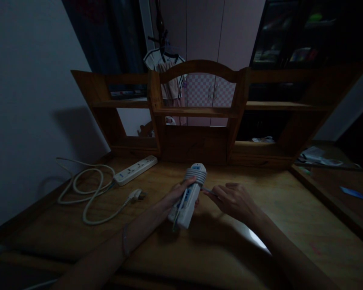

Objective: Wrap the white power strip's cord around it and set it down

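My left hand [181, 191] is closed around a white power strip [186, 211], which it holds tilted above the wooden desk. Several turns of a pale cord [196, 176] are wrapped around the strip's far end. To the right of it, my right hand [231, 200] is closed on the cord's loose run, which stretches from the coil into its fingers. Another white power strip [136, 170] lies at the desk's back left. Its cable [92, 197] loops loosely beside it, with a plug [136, 195] resting on the wood.
A wooden desk [245, 249] spreads under both hands. Along its back stands a wooden shelf unit [196, 112]. A white wall [33, 121] closes off the left side. At the right, papers [317, 155] and a blue card [352, 192] lie beyond the desk's raised edge.
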A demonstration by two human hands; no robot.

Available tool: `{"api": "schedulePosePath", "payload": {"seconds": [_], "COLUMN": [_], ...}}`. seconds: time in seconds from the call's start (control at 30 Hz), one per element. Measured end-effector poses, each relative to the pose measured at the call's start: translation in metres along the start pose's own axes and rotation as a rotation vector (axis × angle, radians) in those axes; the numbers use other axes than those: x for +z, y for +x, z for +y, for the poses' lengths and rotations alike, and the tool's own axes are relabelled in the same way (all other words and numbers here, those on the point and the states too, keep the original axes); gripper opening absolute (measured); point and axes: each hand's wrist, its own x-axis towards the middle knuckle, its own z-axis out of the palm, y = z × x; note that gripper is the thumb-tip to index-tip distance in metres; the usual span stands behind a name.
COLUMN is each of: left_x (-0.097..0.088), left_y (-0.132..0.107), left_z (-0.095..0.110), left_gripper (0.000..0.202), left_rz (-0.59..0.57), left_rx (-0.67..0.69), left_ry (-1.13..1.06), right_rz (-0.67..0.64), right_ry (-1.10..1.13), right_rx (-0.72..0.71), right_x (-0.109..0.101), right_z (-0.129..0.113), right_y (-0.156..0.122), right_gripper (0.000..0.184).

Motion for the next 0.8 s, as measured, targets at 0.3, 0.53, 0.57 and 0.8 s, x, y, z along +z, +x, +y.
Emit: {"api": "schedulePosePath", "payload": {"seconds": [0.3,0.53,0.57,0.8], "left_x": [0.002,-0.002,-0.002,0.000], "left_y": [0.010,0.006,0.005,0.007], "left_z": [-0.008,-0.009,-0.009,-0.015], "left_gripper": [0.045,0.039,0.038,0.033], "left_rz": [-0.014,0.009,0.009,0.132], "left_rx": [-0.037,0.180,0.236,0.419], "left_ry": [-0.307,-0.223,-0.188,-0.047], "right_rz": [-0.031,-0.072,-0.071,-0.034], "right_ry": [-0.011,0.005,0.013,0.061], "right_rx": [0.041,0.159,0.176,0.164], "right_x": [0.000,-0.002,-0.003,-0.001], "right_z": [0.001,0.004,0.005,0.006], "right_y": [0.003,0.002,0.001,0.001], "right_gripper": [0.025,0.028,0.028,0.025]}}
